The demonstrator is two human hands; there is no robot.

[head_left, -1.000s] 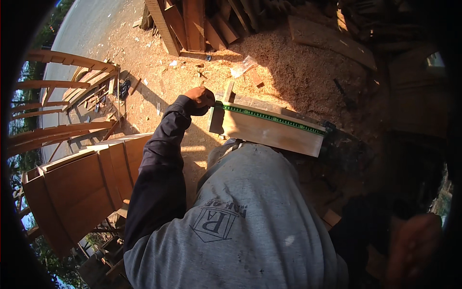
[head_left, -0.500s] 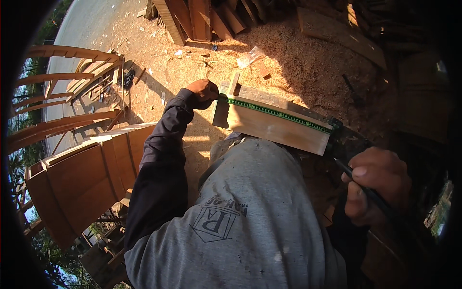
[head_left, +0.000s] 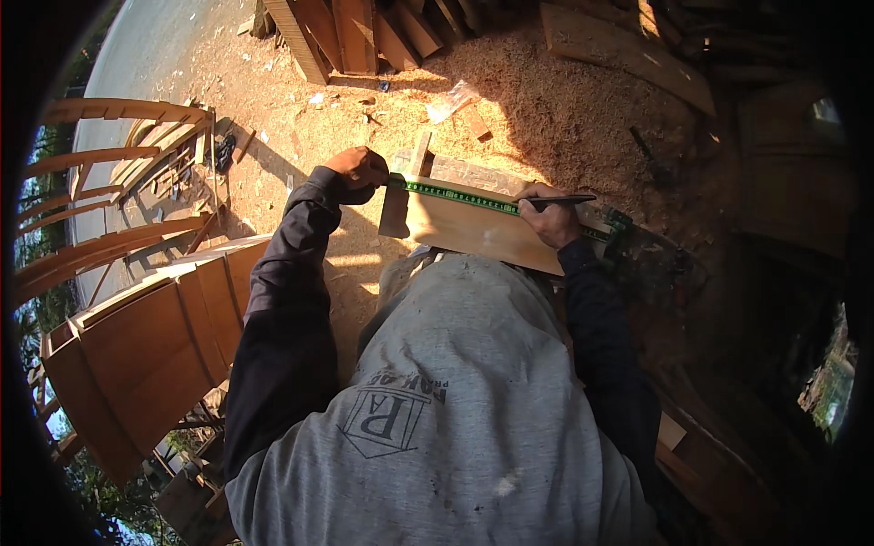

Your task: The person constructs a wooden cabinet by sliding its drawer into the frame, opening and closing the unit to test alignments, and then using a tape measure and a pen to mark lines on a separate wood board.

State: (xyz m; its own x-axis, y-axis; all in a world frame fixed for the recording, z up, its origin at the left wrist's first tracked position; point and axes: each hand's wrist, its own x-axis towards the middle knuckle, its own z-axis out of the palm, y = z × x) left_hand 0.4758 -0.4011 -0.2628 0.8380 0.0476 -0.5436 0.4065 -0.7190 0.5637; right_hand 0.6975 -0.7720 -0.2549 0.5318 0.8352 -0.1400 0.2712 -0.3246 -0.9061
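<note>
A pale wooden board (head_left: 455, 228) lies crosswise in front of me, above the grey shirt. Along its far edge runs a green tape measure (head_left: 446, 192), with its green case (head_left: 620, 221) past the board's right end. My left hand (head_left: 358, 167) is closed on the tape's left end at the board's left corner. My right hand (head_left: 550, 220) rests on the right part of the board and tape, its fingers closed round a dark pencil (head_left: 569, 198). The pencil points left; its tip is hidden by the fingers.
Beneath the board is a rough wooden beam (head_left: 473, 173), with a short upright wood strip (head_left: 421, 153) beside it. Sawdust (head_left: 537, 100) covers the ground. Boards (head_left: 353, 36) stand at the back. Left are a brown wooden cabinet (head_left: 137, 355) and curved wooden frames (head_left: 118, 111).
My right hand has moved left and away from me with the pencil, from beyond the board's right end onto the board and tape. The left hand keeps its hold on the tape's end.
</note>
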